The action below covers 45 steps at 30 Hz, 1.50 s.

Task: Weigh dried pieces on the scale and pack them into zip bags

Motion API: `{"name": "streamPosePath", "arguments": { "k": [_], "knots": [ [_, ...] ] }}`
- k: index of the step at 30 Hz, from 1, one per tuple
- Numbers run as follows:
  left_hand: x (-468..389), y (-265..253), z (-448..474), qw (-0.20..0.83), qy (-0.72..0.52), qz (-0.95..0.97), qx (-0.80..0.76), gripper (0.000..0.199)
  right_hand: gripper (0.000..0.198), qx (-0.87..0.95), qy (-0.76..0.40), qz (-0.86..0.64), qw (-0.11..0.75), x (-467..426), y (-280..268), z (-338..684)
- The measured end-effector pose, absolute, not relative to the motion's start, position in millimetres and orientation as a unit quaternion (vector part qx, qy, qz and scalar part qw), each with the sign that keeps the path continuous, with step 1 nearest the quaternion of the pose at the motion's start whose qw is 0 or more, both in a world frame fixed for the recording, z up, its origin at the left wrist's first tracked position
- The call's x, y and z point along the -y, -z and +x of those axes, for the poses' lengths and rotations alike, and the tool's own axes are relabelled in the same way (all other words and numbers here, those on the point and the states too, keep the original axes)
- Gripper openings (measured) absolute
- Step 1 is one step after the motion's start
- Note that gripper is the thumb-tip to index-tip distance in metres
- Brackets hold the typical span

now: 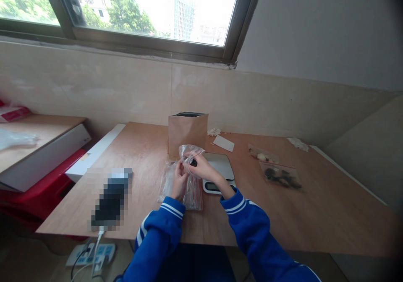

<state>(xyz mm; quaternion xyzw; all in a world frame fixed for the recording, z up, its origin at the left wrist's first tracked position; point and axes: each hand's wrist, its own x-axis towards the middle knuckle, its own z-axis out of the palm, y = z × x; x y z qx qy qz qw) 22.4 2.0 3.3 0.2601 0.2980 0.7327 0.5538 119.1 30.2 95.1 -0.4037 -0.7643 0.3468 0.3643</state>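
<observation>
In the head view my left hand (179, 180) is closed on the side of a clear plastic bag (192, 149), holding it up above the table. My right hand (204, 167) is at the bag's mouth, with its fingers partly behind the plastic. A small black piece (193, 163) shows at those fingers; its exact kind is unclear. Beneath both hands lies a stack of flat clear zip bags (195, 200) with red seal lines. Just right of them sits a white kitchen scale (222, 166), partly covered by my right forearm. Behind stands an open brown paper bag (188, 131), upright.
Two filled zip bags lie at the right, one with dark pieces (280, 176) and one with pale pieces (262, 153). A white card (223, 143) rests behind the scale. On the left is a blurred phone-like device (110, 200) with a white cable (98, 244) over the table edge.
</observation>
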Motion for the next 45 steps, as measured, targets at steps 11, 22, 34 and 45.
{"name": "streamPosePath", "arguments": {
  "k": [11,22,34,45],
  "knots": [
    [-6.4,-0.2,16.7,0.507,-0.735,0.258,-0.369,0.032,0.035,0.666,-0.505,-0.382,0.394,-37.6,-82.6,140.8],
    [-2.9,-8.0,14.6,0.576,-0.714,0.19,-0.351,0.03,0.037,0.527,-0.596,-0.391,0.463,-41.2,-67.7,138.2],
    [-1.5,-8.1,16.7,0.544,-0.691,0.294,-0.374,0.036,0.039,0.53,-0.614,-0.375,0.448,-35.5,-61.8,138.0],
    [-3.0,-3.9,17.9,0.546,-0.701,0.251,-0.385,0.027,0.038,0.519,-0.586,-0.484,0.391,-32.6,-65.8,136.6]
  ]
}}
